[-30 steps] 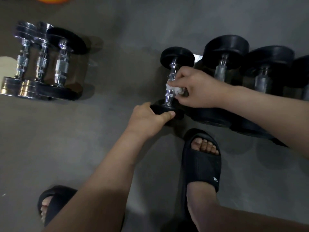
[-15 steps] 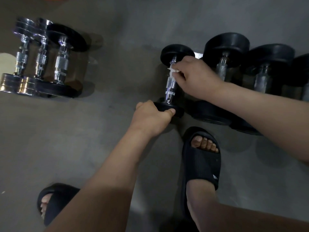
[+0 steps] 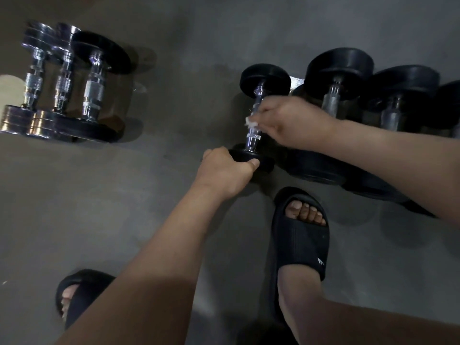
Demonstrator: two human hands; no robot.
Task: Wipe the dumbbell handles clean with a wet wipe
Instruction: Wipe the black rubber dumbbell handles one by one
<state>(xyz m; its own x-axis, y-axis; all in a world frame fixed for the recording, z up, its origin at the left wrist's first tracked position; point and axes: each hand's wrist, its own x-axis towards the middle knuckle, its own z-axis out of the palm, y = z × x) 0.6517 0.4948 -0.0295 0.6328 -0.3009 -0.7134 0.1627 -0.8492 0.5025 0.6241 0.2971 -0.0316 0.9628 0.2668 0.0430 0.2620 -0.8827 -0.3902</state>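
Moved since half a second ago, on the floor, from the far end to mid-handle of the small dumbbell, right hand, with left hand gripping the near weight, pinches the wet wipe against the handle: wiping judged under way.

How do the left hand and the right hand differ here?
The left hand grips the dumbbell by its near plate; the right hand pinches a wipe against the handle. The left hand lies nearer the slipper, the right hand farther. Both touch one dumbbell.
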